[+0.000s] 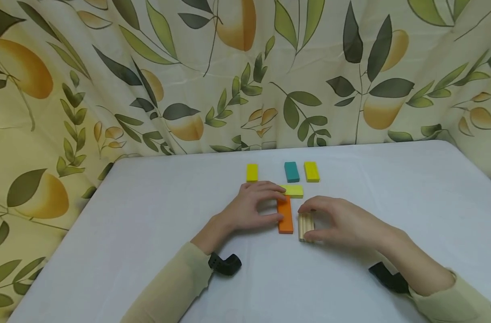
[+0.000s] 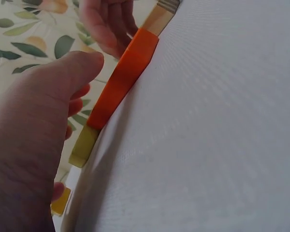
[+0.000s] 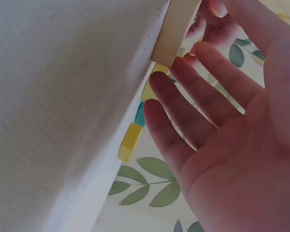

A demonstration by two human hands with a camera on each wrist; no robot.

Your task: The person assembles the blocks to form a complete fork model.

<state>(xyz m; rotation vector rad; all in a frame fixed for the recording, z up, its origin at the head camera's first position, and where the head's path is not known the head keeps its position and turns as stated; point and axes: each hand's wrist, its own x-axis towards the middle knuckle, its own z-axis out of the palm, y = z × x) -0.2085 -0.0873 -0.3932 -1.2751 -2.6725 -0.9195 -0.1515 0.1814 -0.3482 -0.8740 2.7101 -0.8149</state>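
Note:
An orange rectangular block lies on the white table with its long side running away from me. At its left is my left hand, fingers loosely bent; the fingertips overlap its far end and the thumb tip its left side. A pale yellow block lies crosswise beyond the orange one, close to the left fingertips. Just right of the orange block lies a ridged light-wood block. My right hand pinches it between the thumb at its near end and the fingers at its far end.
Farther back stand a yellow block, a teal block and another yellow block. A white cloth covers the table. Behind hangs a leaf-and-fruit patterned curtain. Black wrist straps show at both sleeves.

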